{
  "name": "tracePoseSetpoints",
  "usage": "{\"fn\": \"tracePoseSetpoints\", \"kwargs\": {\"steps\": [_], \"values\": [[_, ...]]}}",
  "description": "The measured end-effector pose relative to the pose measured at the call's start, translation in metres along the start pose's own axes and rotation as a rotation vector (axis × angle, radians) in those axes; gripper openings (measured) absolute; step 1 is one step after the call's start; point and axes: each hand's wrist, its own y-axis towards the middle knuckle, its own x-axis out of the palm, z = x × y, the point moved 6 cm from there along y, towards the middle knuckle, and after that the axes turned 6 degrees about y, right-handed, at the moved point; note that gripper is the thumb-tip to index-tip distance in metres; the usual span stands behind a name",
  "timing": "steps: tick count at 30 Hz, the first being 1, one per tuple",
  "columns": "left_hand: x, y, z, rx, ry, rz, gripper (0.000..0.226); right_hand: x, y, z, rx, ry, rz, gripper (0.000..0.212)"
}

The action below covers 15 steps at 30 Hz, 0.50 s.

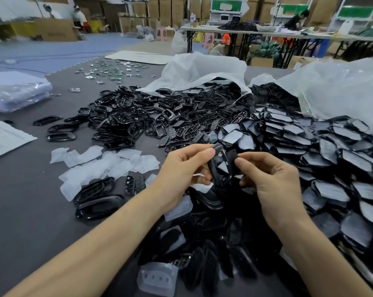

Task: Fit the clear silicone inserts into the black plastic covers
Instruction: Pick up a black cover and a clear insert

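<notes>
Left hand (pixel 185 168) pinches the black cover (pixel 220 168) by its left rim, thumb on the top corner and fingers curled behind, so the frame stands nearly upright in front of me, above the table (pixel 31 200). Right hand (pixel 273 179) is curled as well, thumb and forefinger nipping the cover's right edge where a small black tab sticks up; whether that is a separate piece I cannot tell. Something pale shows through the cover's opening. I take it for a clear insert partly seated, though it may only be what lies behind.

For this step I would keep the left grip on the rim alone, so no finger blocks the opening. The silicone looks thin and floppy, and I expect it to buckle if pushed in the middle. So I would work round the edge with the right thumb, 1 corner at a time, until the lip sits flush all round. Before letting go I would tilt the cover towards me and check that no edge has lifted out.

Loose inserts (pixel 108 161) lie on the table just to my left, with 1 stray insert (pixel 157 277) close to my body. Past them is the heap of bare covers (pixel 138 118), and the rows (pixel 309 146) on my right, black with pale faces, look like finished pieces.
</notes>
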Motion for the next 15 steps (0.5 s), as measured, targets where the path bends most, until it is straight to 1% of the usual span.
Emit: {"fn": "tracePoseSetpoints", "kwargs": {"steps": [3, 5, 8, 10, 12, 14, 15], "values": [[0.001, 0.000, 0.000, -0.004, -0.002, -0.010, 0.016, 0.002, 0.000, 0.001, 0.027, 0.091, -0.030, 0.012], [0.001, 0.000, 0.000, -0.005, -0.005, -0.011, 0.015, 0.004, 0.000, 0.005, 0.039, 0.093, -0.055, 0.014], [0.002, 0.000, 0.002, 0.015, -0.006, -0.009, 0.015, 0.009, 0.000, 0.010, 0.085, 0.120, -0.102, 0.007], [0.002, 0.000, 0.002, 0.018, -0.008, -0.003, 0.016, 0.011, -0.002, 0.011, 0.106, 0.146, -0.124, 0.014], [0.002, 0.000, 0.002, 0.018, -0.015, 0.003, 0.016, 0.012, -0.002, 0.012, 0.114, 0.162, -0.130, 0.016], [0.003, -0.001, 0.002, 0.008, -0.017, 0.012, 0.015, 0.010, -0.002, 0.012, 0.117, 0.158, -0.111, 0.010], [0.003, -0.001, 0.003, 0.003, -0.023, 0.018, 0.013, 0.008, -0.001, 0.013, 0.114, 0.153, -0.086, 0.010]]}}
